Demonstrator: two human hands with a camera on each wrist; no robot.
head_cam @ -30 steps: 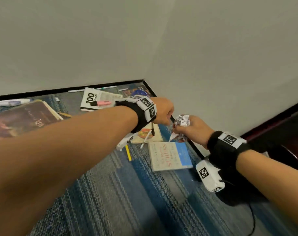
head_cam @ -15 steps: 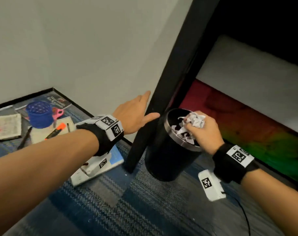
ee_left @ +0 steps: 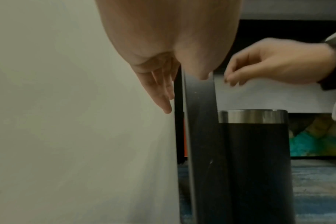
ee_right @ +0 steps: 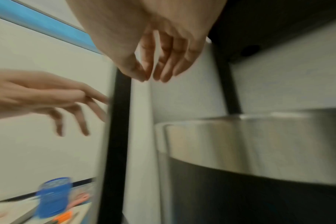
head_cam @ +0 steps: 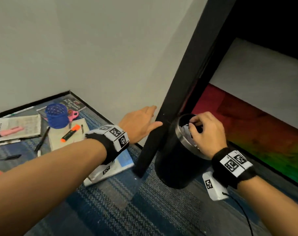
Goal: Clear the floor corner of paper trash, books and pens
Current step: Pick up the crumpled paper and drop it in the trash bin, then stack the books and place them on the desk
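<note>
- The right hand (head_cam: 206, 133) hovers over the mouth of the black trash bin (head_cam: 172, 167), fingers loosely bent and fingertips drawn near each other, holding nothing.
- Crumpled white paper (head_cam: 185, 132) lies inside the bin, just under the steel rim (ee_left: 251, 116).
- The left hand (head_cam: 141, 123) is spread flat with straight fingers, empty, its thumb touching or just beside the black furniture leg (head_cam: 178, 92).
- That slanted leg stands between the two hands and right against the bin's left side, crowding the way from the corner to the bin.
- In the floor corner, a blue mesh pen cup (head_cam: 57, 116) stands upright on papers, with pink-handled scissors (head_cam: 73, 114) just beside it.
- An orange highlighter (head_cam: 70, 133) lies on a pale booklet (head_cam: 66, 138); a pink highlighter (head_cam: 11, 131) rests on a magazine (head_cam: 17, 126) at the left.
- Black pens (head_cam: 41, 139) lie on the striped blue carpet (head_cam: 161, 210) near the booklet.
- A blue-covered book (head_cam: 126, 160) lies flat under the left forearm, near the leg's foot.
- Another magazine (head_cam: 73, 103) sits tight against the wall in the corner.
- A rainbow-coloured rug (head_cam: 264, 133) stretches beyond the bin.
</note>
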